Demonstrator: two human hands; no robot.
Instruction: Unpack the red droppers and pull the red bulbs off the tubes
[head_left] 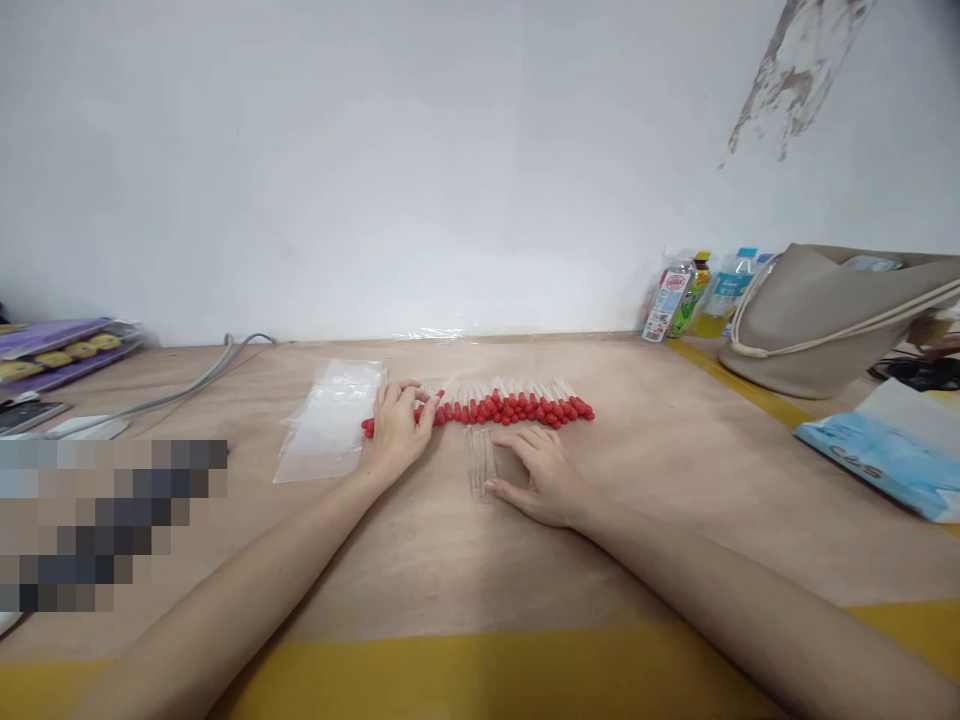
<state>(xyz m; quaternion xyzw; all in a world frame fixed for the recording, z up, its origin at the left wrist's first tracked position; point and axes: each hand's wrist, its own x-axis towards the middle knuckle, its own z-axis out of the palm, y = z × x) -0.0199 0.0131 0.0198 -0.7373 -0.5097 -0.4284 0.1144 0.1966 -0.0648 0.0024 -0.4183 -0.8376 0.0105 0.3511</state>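
My left grip (403,420) is at the left end of the row of red-headed pieces (517,407), a little left of the middle of the frame. Its thumb and fingers are bent close around the red heads there, but I cannot tell if they are closed on one piece or only touch it. My right grip (541,475) is just right of the middle of the frame, and it is open: I see a clear gap between the thumb and the forefinger. These two fingertips are at the right edge of a small group of clear thin tubes (480,462), which lie side by side on the desk (420,560).

The row of red-headed pieces runs across the centre of the frame, above the clear thin tubes and to the right of my left grip. Its right part is above my right grip in the frame. The red heads are turned toward me, and thin clear stems point to the wall (450,180).

Left of my left grip, some flat clear plastic bags (330,425) lie on the desk. At the right side of the frame are a grey bag (817,320) and a blue packet (885,465).
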